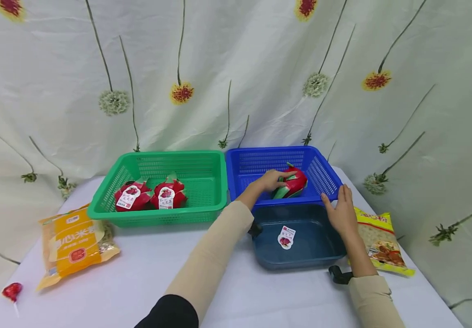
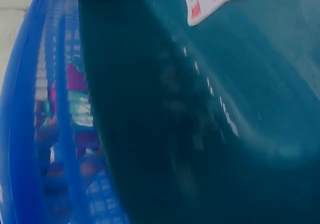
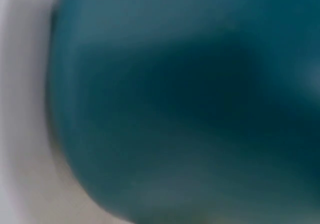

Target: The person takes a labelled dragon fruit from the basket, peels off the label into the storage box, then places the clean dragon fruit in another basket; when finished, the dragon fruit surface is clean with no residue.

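Observation:
In the head view my left hand reaches into the blue basket and holds a red dragon fruit with green tips, thumb and fingers on its near left side. The left wrist view shows part of that fruit blurred through the basket's mesh. My right hand touches the basket's front right corner, its fingers fairly straight. In front of the basket stands a dark teal tray; on its floor lies a white label with a fruit picture.
A green basket at the left contains two labelled dragon fruits. Beside it lies an orange bag, with a red lollipop nearer the edge. A yellow bag lies right of the tray. A flowered curtain hangs behind.

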